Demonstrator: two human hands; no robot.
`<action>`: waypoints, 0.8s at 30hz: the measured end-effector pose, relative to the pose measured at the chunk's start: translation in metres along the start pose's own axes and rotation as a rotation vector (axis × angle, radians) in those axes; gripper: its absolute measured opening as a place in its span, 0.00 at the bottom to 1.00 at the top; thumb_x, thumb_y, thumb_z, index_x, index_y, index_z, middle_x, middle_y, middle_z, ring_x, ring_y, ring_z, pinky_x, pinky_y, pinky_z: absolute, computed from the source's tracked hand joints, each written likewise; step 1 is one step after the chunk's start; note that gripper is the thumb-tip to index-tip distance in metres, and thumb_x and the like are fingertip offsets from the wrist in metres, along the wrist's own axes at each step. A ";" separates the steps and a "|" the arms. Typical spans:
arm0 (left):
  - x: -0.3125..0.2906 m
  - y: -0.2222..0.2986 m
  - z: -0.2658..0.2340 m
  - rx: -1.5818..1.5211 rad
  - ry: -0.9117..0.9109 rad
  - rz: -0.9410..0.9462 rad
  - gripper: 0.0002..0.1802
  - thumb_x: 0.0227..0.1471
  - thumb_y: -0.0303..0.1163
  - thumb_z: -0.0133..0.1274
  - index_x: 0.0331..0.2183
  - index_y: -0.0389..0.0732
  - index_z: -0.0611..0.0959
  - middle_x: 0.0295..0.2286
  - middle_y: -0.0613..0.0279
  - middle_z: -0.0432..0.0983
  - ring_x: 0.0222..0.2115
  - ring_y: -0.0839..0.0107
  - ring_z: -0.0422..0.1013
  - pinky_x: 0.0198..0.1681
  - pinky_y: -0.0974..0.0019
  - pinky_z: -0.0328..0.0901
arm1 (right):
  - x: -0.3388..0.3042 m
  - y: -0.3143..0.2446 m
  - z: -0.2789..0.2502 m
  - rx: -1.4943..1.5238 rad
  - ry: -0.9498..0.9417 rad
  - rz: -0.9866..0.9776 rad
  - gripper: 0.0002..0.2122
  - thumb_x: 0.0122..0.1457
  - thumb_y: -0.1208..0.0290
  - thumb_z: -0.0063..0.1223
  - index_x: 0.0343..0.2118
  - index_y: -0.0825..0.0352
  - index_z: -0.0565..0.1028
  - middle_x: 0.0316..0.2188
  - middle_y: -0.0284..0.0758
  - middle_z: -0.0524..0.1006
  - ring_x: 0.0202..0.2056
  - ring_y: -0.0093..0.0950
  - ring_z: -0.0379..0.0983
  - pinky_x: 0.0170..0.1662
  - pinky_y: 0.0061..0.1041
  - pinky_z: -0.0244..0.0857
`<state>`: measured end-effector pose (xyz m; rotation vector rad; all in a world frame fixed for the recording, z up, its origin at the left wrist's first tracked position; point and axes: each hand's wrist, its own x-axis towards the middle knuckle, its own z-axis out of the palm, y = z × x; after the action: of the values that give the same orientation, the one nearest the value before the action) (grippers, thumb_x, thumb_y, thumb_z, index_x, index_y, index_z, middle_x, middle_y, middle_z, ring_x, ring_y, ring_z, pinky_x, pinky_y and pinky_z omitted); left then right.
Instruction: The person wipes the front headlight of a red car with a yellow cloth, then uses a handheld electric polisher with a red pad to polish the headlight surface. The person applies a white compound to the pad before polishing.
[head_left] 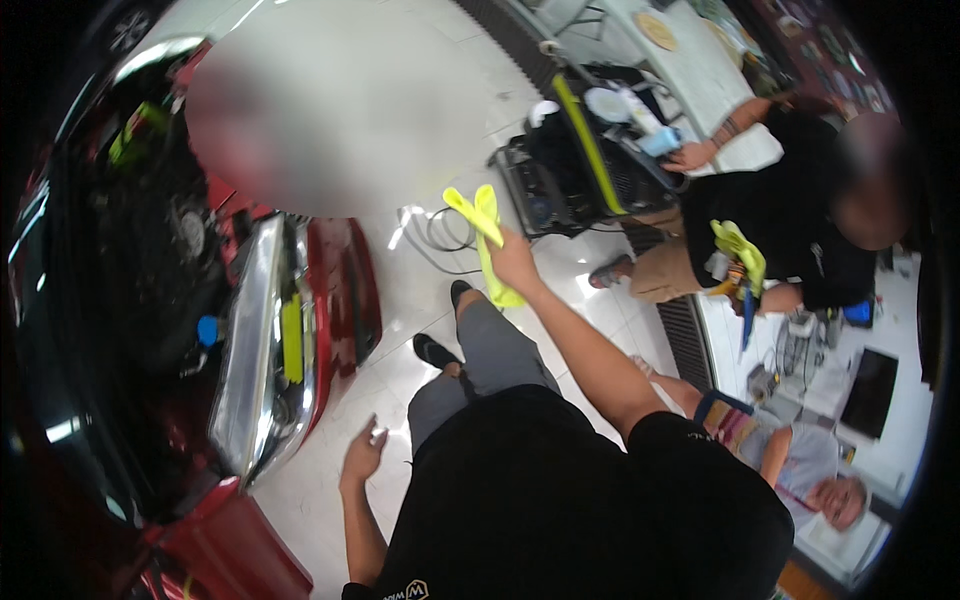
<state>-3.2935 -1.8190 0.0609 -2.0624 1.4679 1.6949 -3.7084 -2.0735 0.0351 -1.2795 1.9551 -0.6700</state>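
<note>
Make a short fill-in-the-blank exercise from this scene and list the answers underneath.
1. The right hand grips a yellow cloth, while the left hand holds ____.
2. The car with its engine bay exposed is painted ____.
3. The co-worker beside the cart with a yellow stripe wears a ____ shirt.

Missing words: nothing; red; black.

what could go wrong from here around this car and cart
The looped cable on the floor lies just ahead of the shoes and might cause a trip. Ends of the yellow cloth stick out of the right hand and could snag on the nearby black cart. The left hand, empty near the red bumper, might knock it.
</note>
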 end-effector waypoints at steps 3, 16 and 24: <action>0.004 0.112 -0.041 -0.089 0.184 0.231 0.28 0.64 0.38 0.51 0.61 0.36 0.72 0.54 0.46 0.75 0.51 0.55 0.74 0.55 0.59 0.66 | 0.041 -0.015 -0.093 0.190 0.184 -0.068 0.11 0.61 0.70 0.58 0.42 0.71 0.79 0.35 0.49 0.82 0.39 0.42 0.80 0.42 0.35 0.70; -0.045 0.632 -0.115 -0.110 -0.272 1.441 0.09 0.49 0.27 0.63 0.36 0.43 0.85 0.43 0.51 0.83 0.45 0.54 0.80 0.47 0.62 0.74 | 0.360 -0.022 -0.340 1.358 0.361 -0.223 0.18 0.66 0.74 0.51 0.55 0.79 0.69 0.52 0.45 0.76 0.49 0.39 0.77 0.54 0.39 0.71; 0.043 0.776 -0.042 0.054 -0.294 1.698 0.19 0.53 0.36 0.51 0.46 0.42 0.78 0.46 0.56 0.73 0.47 0.63 0.73 0.45 0.62 0.67 | 0.453 0.119 -0.357 -0.178 0.419 0.291 0.26 0.57 0.58 0.62 0.53 0.71 0.74 0.50 0.53 0.77 0.50 0.49 0.76 0.53 0.46 0.69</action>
<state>-3.8135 -2.2833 0.4076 -0.0290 3.2654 1.8714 -4.1766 -2.4301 0.0486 -0.9771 2.5315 -0.6659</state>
